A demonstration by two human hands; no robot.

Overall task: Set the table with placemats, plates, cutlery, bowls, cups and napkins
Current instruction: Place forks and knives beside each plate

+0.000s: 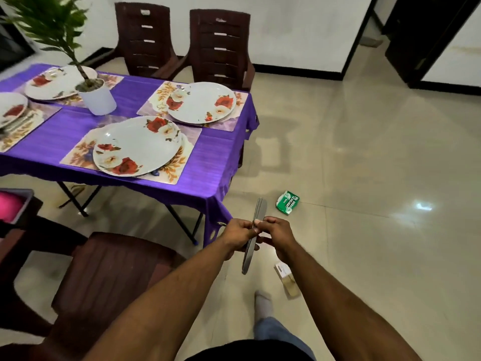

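A small bundle of table knives (pixel 256 230), blades stacked flat together, is held in mid-air over the tiled floor (pixel 364 178), just off the near right corner of the table (pixel 208 162); blade tips point up & away, handle ends hang toward the person. The left hand (pixel 238 234) wraps its fingers round the bundle's middle; the right hand (pixel 277 231) pinches the same bundle from the other side w/ thumb & fingertips, other fingers curled; both hands meet at the knives.

The table wears a purple cloth; four floral placemats lie on it, each w/ a white plate w/ red roses: nearest plate (pixel 138 147) on its mat (pixel 179 168), a second plate (pixel 201 101) on the mat at the far right, a third plate (pixel 52 83) at the far left, partly behind a plant in a white pot (pixel 96 99) near the centre, a fourth plate (pixel 11 108) cut off by the left edge.

Two dark brown chairs stand behind the table, one (pixel 145 40) left, one (pixel 221 45) right; another chair seat (pixel 109 277) sits near the person's left arm. On the floor: a green packet (pixel 287 203) beyond the hands, a pale box (pixel 286 278) below the right hand, the person's socked foot (pixel 264 304).
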